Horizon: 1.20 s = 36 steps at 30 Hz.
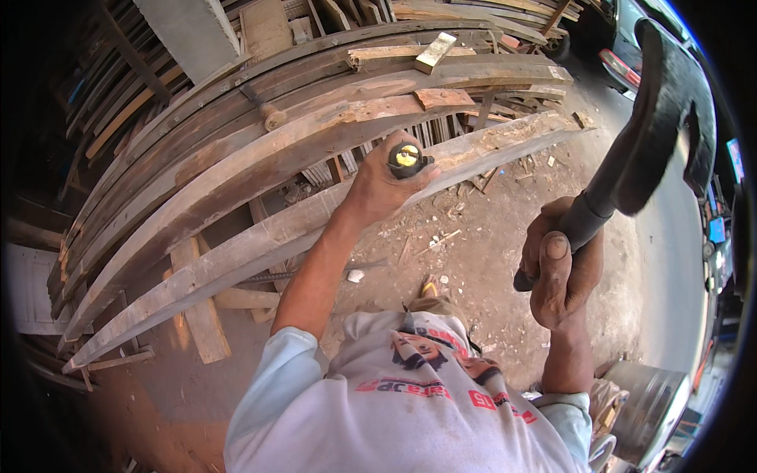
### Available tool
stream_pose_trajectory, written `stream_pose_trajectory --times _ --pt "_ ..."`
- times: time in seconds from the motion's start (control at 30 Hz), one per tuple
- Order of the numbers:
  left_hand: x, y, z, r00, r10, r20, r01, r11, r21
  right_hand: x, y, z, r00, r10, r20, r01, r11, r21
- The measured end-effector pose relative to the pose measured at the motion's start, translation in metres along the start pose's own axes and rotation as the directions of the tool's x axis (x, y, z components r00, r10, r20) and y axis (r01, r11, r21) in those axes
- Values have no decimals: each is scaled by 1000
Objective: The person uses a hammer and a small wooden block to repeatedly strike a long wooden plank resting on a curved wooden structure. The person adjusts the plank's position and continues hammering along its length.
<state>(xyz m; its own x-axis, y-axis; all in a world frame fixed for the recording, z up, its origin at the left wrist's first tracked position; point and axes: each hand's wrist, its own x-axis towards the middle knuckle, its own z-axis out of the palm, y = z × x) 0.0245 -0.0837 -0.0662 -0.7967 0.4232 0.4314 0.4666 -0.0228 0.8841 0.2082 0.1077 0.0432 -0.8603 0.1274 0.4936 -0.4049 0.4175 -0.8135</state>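
Note:
My left hand (377, 183) is wrapped round a chisel (406, 156) with a black handle and a yellow butt end, seen almost end-on. Its blade is hidden below the hand, so I cannot tell whether it touches wood. Beneath is the nearest long wooden beam (284, 232), whose top looks rough and chipped right of the hand. Raised at the right, a black claw hammer (654, 126) is gripped by its handle in my right hand (564, 272), with the thumb along the handle. The hammer head is well apart from the chisel.
Several more beams (236, 185) lie side by side beyond, with a loose wood block (435, 53) on top. Short boards (201, 303) support them. Chips litter the dirt floor (473, 236). A metal drum (646, 406) stands at lower right, beside the road (670, 260).

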Motion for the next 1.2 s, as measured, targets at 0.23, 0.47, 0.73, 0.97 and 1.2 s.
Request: stream_pose_trajectory --times 0.23,0.47,0.73,0.97,1.2 --pt "-6 -19 -6 994 8 109 32 931 -362 7 -15 24 736 552 392 -183 720 -669" --pt "-4 -14 -13 983 -16 181 61 967 -247 17 -60 24 984 -145 -107 118 967 -227" --pt "-10 -36 0 979 -111 172 169 913 -370 -15 -6 27 797 529 290 -239 718 -654" --pt "-5 -21 -9 989 -40 140 73 969 -236 -26 -22 41 916 390 97 -338 877 -342" --pt "-6 -13 14 999 36 -1 -35 951 -308 -104 32 48 839 528 -129 -538 841 -57"
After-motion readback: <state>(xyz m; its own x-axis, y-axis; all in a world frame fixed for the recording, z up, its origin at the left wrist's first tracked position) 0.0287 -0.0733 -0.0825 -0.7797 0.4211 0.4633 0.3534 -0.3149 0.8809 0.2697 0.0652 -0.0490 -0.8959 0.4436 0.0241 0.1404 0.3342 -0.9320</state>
